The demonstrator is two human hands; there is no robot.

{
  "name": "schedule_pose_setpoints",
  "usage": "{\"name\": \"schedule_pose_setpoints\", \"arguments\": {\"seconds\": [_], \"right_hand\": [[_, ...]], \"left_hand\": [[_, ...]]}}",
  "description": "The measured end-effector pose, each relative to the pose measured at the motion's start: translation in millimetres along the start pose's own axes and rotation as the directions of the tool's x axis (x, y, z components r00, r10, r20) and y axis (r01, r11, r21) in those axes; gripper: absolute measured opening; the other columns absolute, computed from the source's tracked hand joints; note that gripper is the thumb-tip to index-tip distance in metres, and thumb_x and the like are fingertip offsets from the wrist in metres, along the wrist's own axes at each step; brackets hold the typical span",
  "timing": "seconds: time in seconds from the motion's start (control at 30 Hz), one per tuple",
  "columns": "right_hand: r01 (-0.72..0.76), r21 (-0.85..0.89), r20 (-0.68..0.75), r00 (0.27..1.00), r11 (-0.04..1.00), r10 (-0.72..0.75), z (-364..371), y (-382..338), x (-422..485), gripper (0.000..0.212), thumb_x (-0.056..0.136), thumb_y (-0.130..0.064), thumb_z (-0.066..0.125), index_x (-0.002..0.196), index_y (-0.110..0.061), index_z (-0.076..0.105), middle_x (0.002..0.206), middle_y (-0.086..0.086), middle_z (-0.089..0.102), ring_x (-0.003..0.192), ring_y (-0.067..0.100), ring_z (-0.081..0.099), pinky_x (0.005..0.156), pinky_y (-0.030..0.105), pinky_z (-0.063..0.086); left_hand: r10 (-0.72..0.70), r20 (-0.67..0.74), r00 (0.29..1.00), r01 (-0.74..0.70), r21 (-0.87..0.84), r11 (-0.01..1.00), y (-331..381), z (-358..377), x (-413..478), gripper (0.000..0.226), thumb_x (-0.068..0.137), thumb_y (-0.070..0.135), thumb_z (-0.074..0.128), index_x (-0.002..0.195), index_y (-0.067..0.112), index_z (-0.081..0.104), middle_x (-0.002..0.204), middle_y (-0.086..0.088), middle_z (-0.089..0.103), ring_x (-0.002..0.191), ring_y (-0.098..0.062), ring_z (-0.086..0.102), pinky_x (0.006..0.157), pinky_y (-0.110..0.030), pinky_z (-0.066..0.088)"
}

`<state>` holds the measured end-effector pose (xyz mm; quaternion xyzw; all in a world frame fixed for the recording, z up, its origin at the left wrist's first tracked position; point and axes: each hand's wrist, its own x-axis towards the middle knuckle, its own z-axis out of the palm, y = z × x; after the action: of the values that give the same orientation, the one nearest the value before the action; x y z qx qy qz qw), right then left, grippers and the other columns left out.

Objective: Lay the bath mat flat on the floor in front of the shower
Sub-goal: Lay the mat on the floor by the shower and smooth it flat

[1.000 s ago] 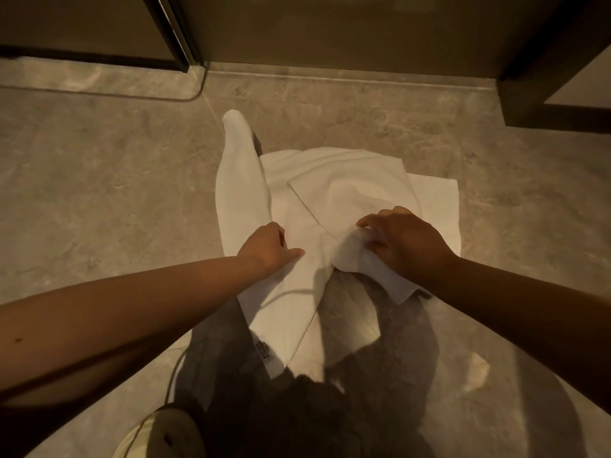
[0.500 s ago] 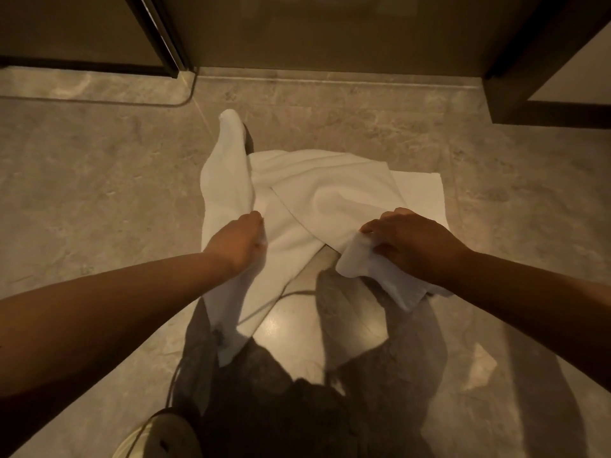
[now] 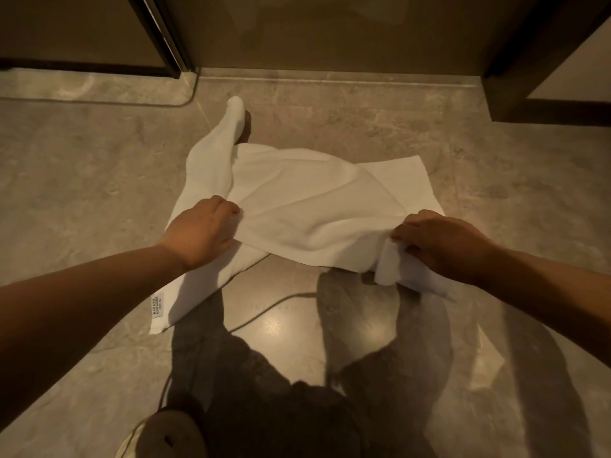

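Head camera looks down on a white bath mat [image 3: 307, 206] lying crumpled and partly folded on the grey marble floor [image 3: 82, 180], just before the glass shower door [image 3: 330, 31]. Left hand [image 3: 201, 233] is closed on the mat's left fold; right hand [image 3: 439, 242] is clamped on a bunched corner at the right. A care label [image 3: 157, 303] shows at the near left corner.
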<state>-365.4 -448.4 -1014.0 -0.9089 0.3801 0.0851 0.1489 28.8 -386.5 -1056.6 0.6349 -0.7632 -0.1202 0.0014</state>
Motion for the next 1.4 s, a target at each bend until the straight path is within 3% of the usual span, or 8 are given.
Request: {"name": "schedule_pose_setpoints", "arguments": {"seconds": [0.13, 0.3, 0.5, 0.9, 1.07, 1.23, 1.3, 1.4], "right_hand": [[-0.004, 0.015, -0.015, 1.000, 1.000, 0.004, 1.2, 1.5, 0.1, 0.018, 0.087, -0.018, 0.056, 0.102, -0.017, 0.065, 0.094, 0.002, 0.064, 0.088, 0.021, 0.056, 0.068, 0.039, 0.052], [0.013, 0.016, -0.017, 1.000, 1.000, -0.013, 4.8, 3.0, -2.9, 0.020, 0.084, -0.015, 0.055, 0.101, -0.016, 0.066, 0.095, 0.002, 0.066, 0.087, 0.021, 0.058, 0.067, 0.038, 0.053], [-0.020, 0.086, -0.050, 0.998, 0.996, 0.024, 2.3, 0.0, -5.0, 0.026, 0.084, -0.026, 0.046, 0.099, -0.018, 0.066, 0.090, -0.002, 0.067, 0.082, 0.017, 0.058, 0.067, 0.035, 0.052], [0.134, 0.108, -0.116, 0.986, 0.985, -0.122, 6.1, -21.9, -36.1, 0.007, 0.083, -0.022, 0.062, 0.090, -0.021, 0.066, 0.083, -0.005, 0.063, 0.075, 0.011, 0.057, 0.059, 0.015, 0.033], [0.249, 0.095, 0.049, 0.966, 0.964, -0.254, 23.6, -25.0, -47.4, 0.015, 0.087, -0.017, 0.060, 0.101, -0.017, 0.064, 0.098, 0.000, 0.063, 0.086, 0.017, 0.059, 0.067, 0.027, 0.051], [0.096, 0.191, -0.200, 0.978, 0.977, -0.057, 29.0, -11.7, -38.4, 0.033, 0.087, -0.014, 0.056, 0.121, -0.010, 0.054, 0.123, 0.010, 0.054, 0.108, 0.023, 0.055, 0.077, 0.028, 0.050], [-0.038, 0.259, -0.235, 0.967, 0.965, 0.101, 32.1, -3.3, -26.8, 0.039, 0.088, -0.009, 0.054, 0.127, -0.010, 0.048, 0.127, 0.009, 0.052, 0.113, 0.024, 0.053, 0.087, 0.030, 0.047], [-0.212, 0.271, -0.124, 0.960, 0.939, 0.253, 42.4, 10.9, -10.2, 0.048, 0.091, -0.005, 0.051, 0.137, -0.007, 0.040, 0.138, 0.014, 0.048, 0.125, 0.028, 0.047, 0.099, 0.029, 0.033]], "left_hand": [[0.228, 0.045, 0.972, -0.232, 0.106, 0.967, 14.1, -0.9, 2.7, 0.044, 0.076, 0.014, 0.072, 0.117, 0.007, 0.057, 0.112, -0.016, 0.058, 0.092, -0.036, 0.056, 0.066, -0.044, 0.048], [0.093, 0.103, 0.990, -0.091, -0.028, 0.995, 16.1, 7.7, 8.3, 0.055, 0.080, 0.018, 0.069, 0.130, 0.011, 0.045, 0.122, -0.013, 0.053, 0.104, -0.033, 0.052, 0.079, -0.045, 0.047], [-0.002, 0.098, 0.995, 0.031, -0.303, 0.952, 25.1, 12.8, 14.4, 0.029, 0.086, 0.022, 0.062, 0.114, 0.021, 0.054, 0.097, 0.004, 0.058, 0.081, -0.013, 0.051, 0.068, -0.026, 0.037], [0.244, 0.233, 0.941, -0.160, -0.329, 0.931, 42.0, 13.2, -26.1, 0.020, 0.081, 0.049, 0.053, 0.096, 0.035, 0.050, 0.079, 0.014, 0.057, 0.065, -0.005, 0.052, 0.055, -0.021, 0.040], [0.317, 0.357, 0.879, -0.244, -0.235, 0.941, 45.4, 17.9, -31.9, 0.022, 0.086, 0.049, 0.054, 0.092, 0.028, 0.052, 0.077, 0.013, 0.052, 0.064, -0.008, 0.050, 0.056, -0.021, 0.038], [0.404, 0.084, 0.911, -0.383, -0.194, 0.903, 49.8, 5.0, -9.4, 0.058, 0.091, 0.055, 0.038, 0.135, 0.016, 0.043, 0.129, -0.006, 0.053, 0.111, -0.019, 0.052, 0.089, -0.034, 0.046], [0.369, 0.062, 0.927, -0.356, -0.158, 0.921, 58.1, 4.6, 3.4, 0.065, 0.094, 0.054, 0.029, 0.148, 0.018, 0.021, 0.154, -0.007, 0.027, 0.138, -0.020, 0.027, 0.109, -0.036, 0.028], [0.301, 0.245, 0.922, -0.289, -0.082, 0.954, 67.5, 14.4, 18.6, 0.063, 0.095, 0.052, 0.017, 0.148, 0.029, -0.008, 0.157, 0.002, -0.016, 0.144, -0.018, -0.012, 0.116, -0.040, 0.005]]}}
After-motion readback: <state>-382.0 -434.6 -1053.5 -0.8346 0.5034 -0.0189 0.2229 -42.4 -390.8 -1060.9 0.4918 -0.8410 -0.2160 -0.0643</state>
